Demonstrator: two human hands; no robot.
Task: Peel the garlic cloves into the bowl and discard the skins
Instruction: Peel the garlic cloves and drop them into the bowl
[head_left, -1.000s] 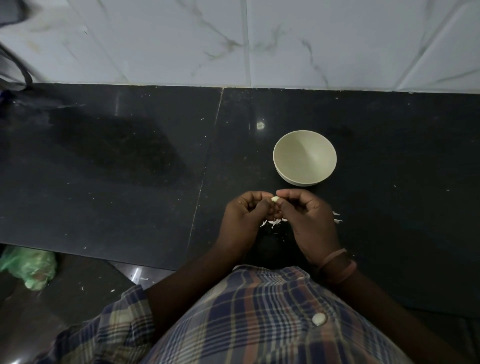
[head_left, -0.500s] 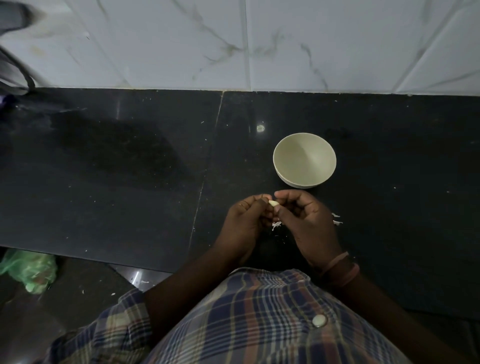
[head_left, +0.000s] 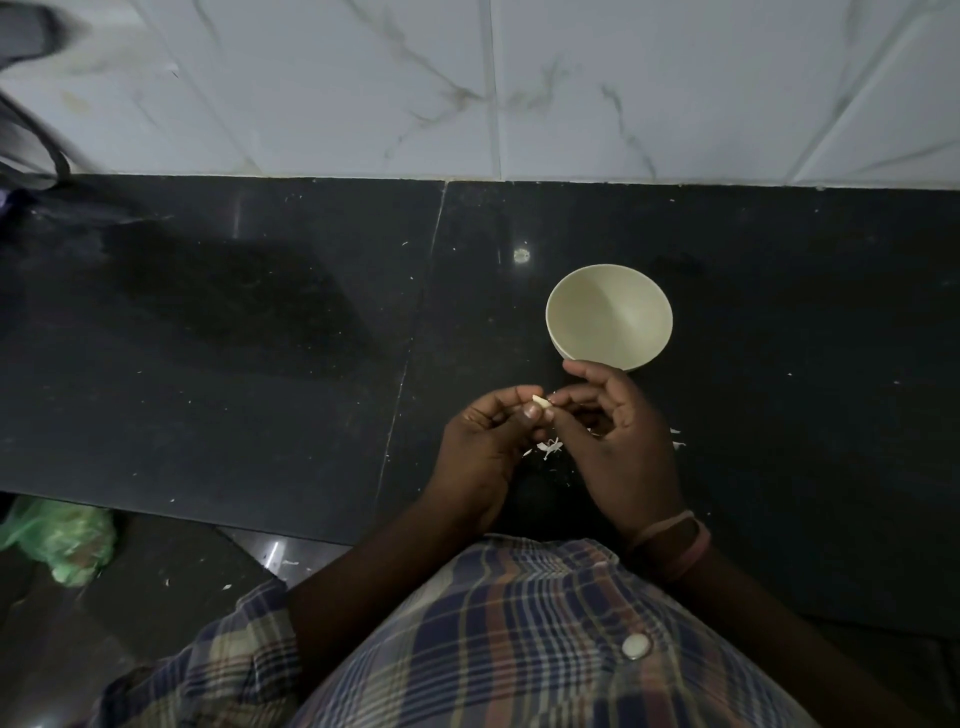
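A small pale garlic clove (head_left: 540, 402) is pinched between the thumb and fingers of my left hand (head_left: 483, 447). My right hand (head_left: 618, 441) is just to its right, its fingertips touching the clove and its other fingers spread loosely. The cream bowl (head_left: 609, 317) stands on the black counter just beyond my right hand; nothing shows inside it. White skin scraps (head_left: 548, 448) lie on the counter under and between my hands, with a few more skin scraps (head_left: 676, 439) to the right.
The black stone counter (head_left: 260, 338) runs up to a white marbled tile wall (head_left: 467, 88). A green plastic bag (head_left: 60, 540) lies on the floor below the counter's front edge at left. A dark cable (head_left: 31, 135) hangs at far left.
My right hand's fingers have opened out and spread, no longer curled tight against the left. The clove stays in my left fingertips. The view has shifted slightly.
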